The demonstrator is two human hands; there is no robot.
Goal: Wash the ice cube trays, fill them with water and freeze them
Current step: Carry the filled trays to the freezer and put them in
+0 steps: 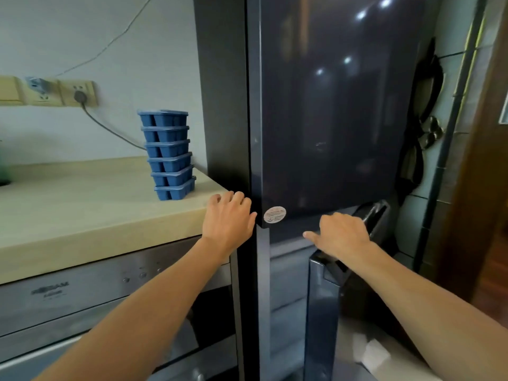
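Right grip (341,235) curled over top edge of lower door (321,298), door ajar toward near side. Left grip (228,215) loosely curled, holding nothing, at tabletop (82,204) corner against left edge of fridge (330,105). Ice cube trays (169,155): six, blue, stacked on tabletop's far right end, just beside fridge, apart from both grips. Wall socket (79,96) far left, plug in.

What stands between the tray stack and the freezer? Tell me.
The lower fridge door, only partly open, with the right hand holding its top edge. Nothing lies between the left hand and the tray stack on the counter.
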